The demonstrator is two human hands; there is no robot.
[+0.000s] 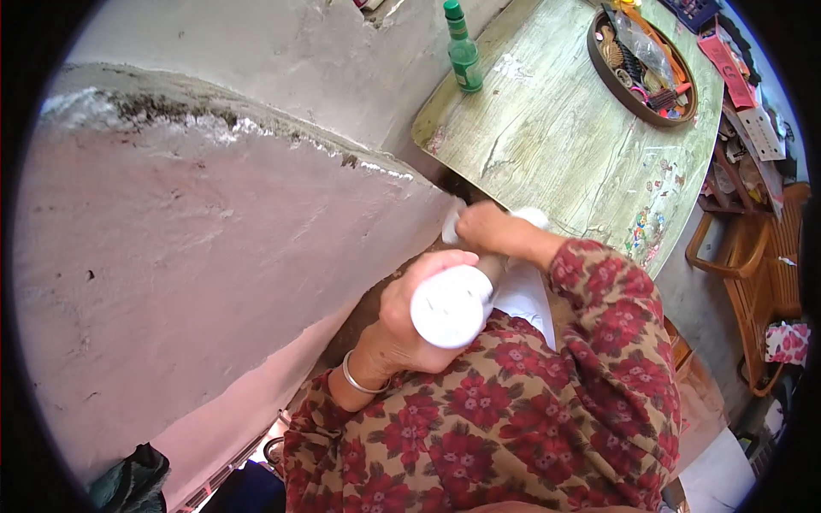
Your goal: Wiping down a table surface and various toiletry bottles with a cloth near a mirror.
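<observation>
My left hand [400, 316], with a silver bangle at its wrist, is wrapped round a white round-ended object [448, 309]. Its flat, circular end faces up toward me, and I cannot tell its kind. Farther off, close to the table corner, my right hand [489, 229] is closed and slightly blurred. A small white piece [451, 226] shows at its left side, apparently in its fingers, too little to name. Another white rounded thing [535, 217] lies just beyond my right wrist. White sheet-like material [524, 297] hangs below my right forearm.
A pale wood-patterned table [547, 128] stands ahead, bearing a green bottle [463, 53] and a round tray [609, 81] of small items. To the left rises a pink-and-grey wall [188, 274]. A brown chair [761, 274] stands at right.
</observation>
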